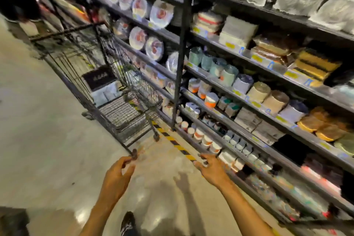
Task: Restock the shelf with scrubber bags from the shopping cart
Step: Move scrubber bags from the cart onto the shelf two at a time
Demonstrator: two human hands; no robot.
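Left hand and right hand hold nothing, fingers loosely spread, beside the shopping cart; pale bags apparently remain inside, so restocking looks unfinished

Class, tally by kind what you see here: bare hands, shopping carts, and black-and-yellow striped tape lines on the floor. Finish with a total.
hands: 2, the left hand and the right hand
shopping cart: 1
striped tape line: 1
Total: 4
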